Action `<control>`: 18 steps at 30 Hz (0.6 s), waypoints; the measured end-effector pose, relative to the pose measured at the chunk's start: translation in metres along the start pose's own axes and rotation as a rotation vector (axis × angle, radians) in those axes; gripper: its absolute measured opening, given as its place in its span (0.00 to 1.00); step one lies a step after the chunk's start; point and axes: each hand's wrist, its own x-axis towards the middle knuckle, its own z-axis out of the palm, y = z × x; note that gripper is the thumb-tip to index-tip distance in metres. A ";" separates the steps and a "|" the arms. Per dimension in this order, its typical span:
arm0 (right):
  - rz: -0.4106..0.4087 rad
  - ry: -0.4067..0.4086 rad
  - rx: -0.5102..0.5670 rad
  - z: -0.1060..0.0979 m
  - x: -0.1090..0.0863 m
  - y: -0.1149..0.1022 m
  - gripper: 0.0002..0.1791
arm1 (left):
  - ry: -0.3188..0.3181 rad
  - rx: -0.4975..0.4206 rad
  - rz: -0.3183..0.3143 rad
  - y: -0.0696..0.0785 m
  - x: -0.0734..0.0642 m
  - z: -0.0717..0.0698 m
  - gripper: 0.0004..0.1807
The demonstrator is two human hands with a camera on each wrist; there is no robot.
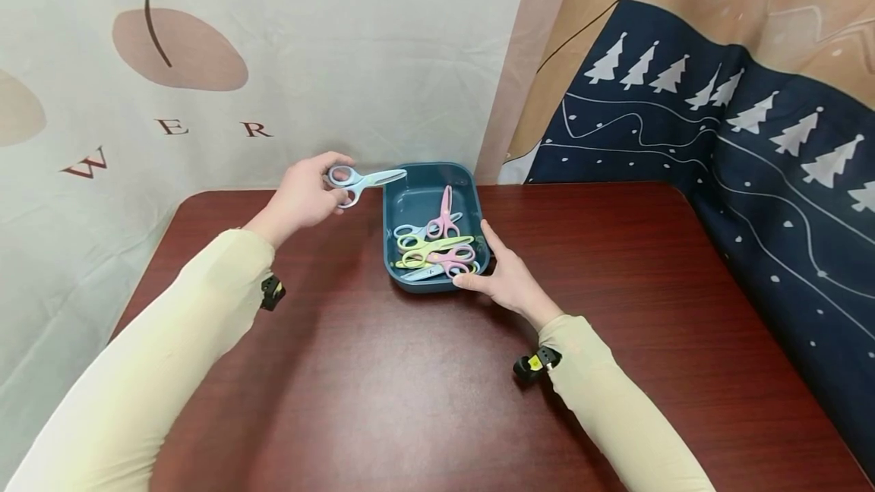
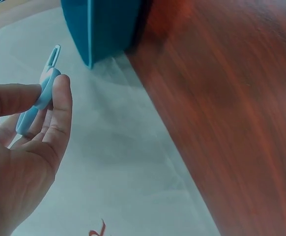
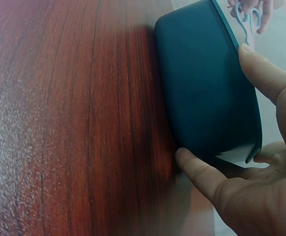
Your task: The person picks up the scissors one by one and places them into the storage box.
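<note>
A pair of light blue scissors (image 1: 384,178) is pinched by its handle loops between the thumb and fingers of my left hand (image 1: 306,192). Its closed blades point right, over the left edge of a dark blue plastic bin (image 1: 412,200). In the left wrist view the scissors (image 2: 45,91) appear edge-on. My right hand (image 1: 511,279) grips the bin's near right corner, thumb at the rim and fingers along the outer side; the right wrist view shows the bin wall (image 3: 207,83) between them. Inside lie pink scissors (image 1: 446,207), green scissors (image 1: 447,244) and several others, overlapping.
The bin stands on a dark red wooden table (image 1: 355,370), at its back edge. Behind hangs a pale printed cloth (image 1: 383,52). A navy cloth with white trees (image 1: 636,120) hangs at the right.
</note>
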 end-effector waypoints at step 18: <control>-0.006 0.001 0.006 0.000 -0.001 -0.001 0.63 | -0.066 -0.005 -0.008 0.029 0.020 0.014 0.27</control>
